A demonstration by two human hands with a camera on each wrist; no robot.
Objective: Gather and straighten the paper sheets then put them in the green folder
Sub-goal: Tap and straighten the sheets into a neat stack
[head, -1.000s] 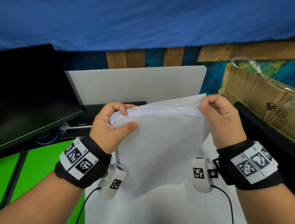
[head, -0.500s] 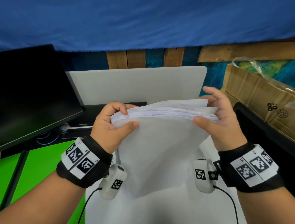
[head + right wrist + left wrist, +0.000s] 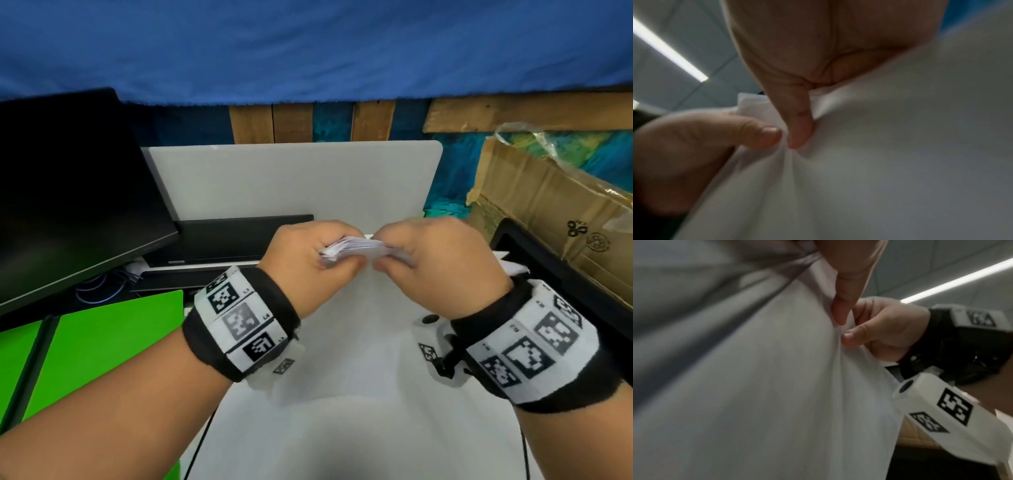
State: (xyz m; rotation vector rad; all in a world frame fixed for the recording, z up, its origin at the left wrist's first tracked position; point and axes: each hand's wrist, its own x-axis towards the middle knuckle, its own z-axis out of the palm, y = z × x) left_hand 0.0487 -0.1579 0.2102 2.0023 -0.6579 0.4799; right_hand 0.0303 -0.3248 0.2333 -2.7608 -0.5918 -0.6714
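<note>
Both hands hold a stack of white paper sheets by its top edge above the white table. My left hand pinches the edge from the left and my right hand from the right, thumbs nearly meeting. In the left wrist view the paper sheets fill the frame, with the left hand pressed on them beside the right hand. The right wrist view shows the right hand creasing the paper sheets. The green folder lies open at the left.
A black monitor stands at the left above cables. A white panel and a black keyboard lie behind the hands. A cardboard box and a black tray sit at the right.
The hands slid together from the stack's corners to the middle of its top edge. The right hand opened briefly, then pinched again. The stack dropped lower and its face no longer shows.
</note>
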